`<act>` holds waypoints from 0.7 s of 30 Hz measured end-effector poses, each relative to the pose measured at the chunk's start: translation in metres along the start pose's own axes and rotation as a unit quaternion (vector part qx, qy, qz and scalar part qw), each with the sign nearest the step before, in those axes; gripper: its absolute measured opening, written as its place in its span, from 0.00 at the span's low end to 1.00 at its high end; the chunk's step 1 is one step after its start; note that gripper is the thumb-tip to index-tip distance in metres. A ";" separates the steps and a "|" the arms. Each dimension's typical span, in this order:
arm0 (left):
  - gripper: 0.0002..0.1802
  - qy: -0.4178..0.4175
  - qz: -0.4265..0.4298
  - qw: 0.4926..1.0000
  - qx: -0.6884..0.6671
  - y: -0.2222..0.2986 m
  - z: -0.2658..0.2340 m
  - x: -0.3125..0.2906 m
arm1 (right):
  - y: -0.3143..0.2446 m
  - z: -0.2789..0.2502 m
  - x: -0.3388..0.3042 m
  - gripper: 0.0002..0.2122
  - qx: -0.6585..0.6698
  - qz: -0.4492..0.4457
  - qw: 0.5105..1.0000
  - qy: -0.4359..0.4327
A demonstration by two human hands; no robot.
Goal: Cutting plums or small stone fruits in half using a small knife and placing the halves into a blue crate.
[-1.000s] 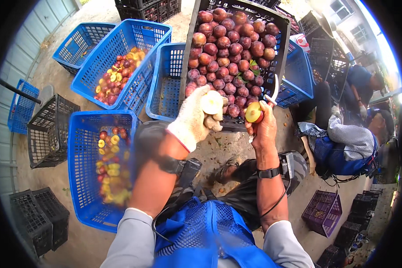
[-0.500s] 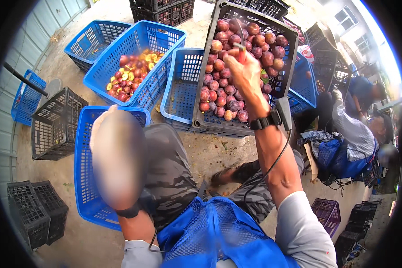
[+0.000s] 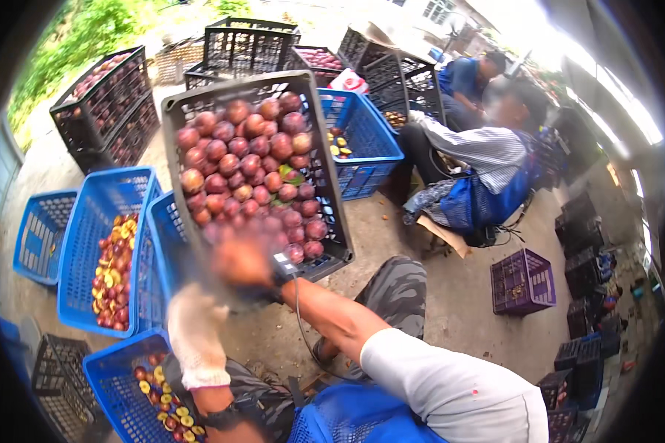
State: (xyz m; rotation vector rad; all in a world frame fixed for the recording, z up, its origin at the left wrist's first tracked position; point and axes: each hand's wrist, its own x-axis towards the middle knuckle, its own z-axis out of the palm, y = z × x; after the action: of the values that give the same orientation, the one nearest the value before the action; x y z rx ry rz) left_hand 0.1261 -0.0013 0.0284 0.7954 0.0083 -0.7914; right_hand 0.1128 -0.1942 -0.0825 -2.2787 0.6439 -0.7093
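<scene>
Purple-red plums (image 3: 251,159) fill most of a black plastic crate (image 3: 174,148) that stands tilted in front of me. My right hand (image 3: 240,258), bare and smeared by motion, is over the crate's near edge beside the closest plums. Whatever its fingers hold is lost in the blur. Just left of it and lower is my left hand (image 3: 198,332) in a whitish glove, its fingertips blurred too. Below that glove, a blue basket (image 3: 96,362) by my left leg contains halved plums (image 3: 171,406) with yellow flesh.
Another blue basket (image 3: 70,288) of cut plums stands at left, near an emptier blue basket (image 3: 22,236). Stacked black crates (image 3: 114,111) rise behind. A blue basket (image 3: 369,173) adjoins the plum crate at right. Two people sit there, one in a striped sleeve (image 3: 488,148). A purple crate (image 3: 522,280) is farther right.
The view has swung right. My right hand, which held a curved-blade knife above the plums, has come down to the crate's near edge. My gloved left hand has moved from the near basket toward it.
</scene>
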 end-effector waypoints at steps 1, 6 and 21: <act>0.15 -0.005 -0.008 1.000 0.013 -0.010 0.006 0.006 | 0.019 0.014 -0.001 0.06 -0.054 -0.011 0.995 0.084; 0.13 -0.034 -0.044 0.995 0.082 -0.021 0.025 0.004 | 0.066 0.025 0.010 0.09 0.049 -0.031 0.998 -0.006; 0.30 -0.148 -0.205 0.967 -0.036 -0.058 0.047 0.011 | -0.061 -0.146 -0.063 0.24 0.327 0.119 0.930 -0.115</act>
State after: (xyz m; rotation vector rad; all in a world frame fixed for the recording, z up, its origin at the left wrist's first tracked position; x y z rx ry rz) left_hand 0.0840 -0.0639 0.0218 0.6062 -0.0677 -1.2922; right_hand -0.0104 -0.1802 0.0340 -1.5998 0.4681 -0.4394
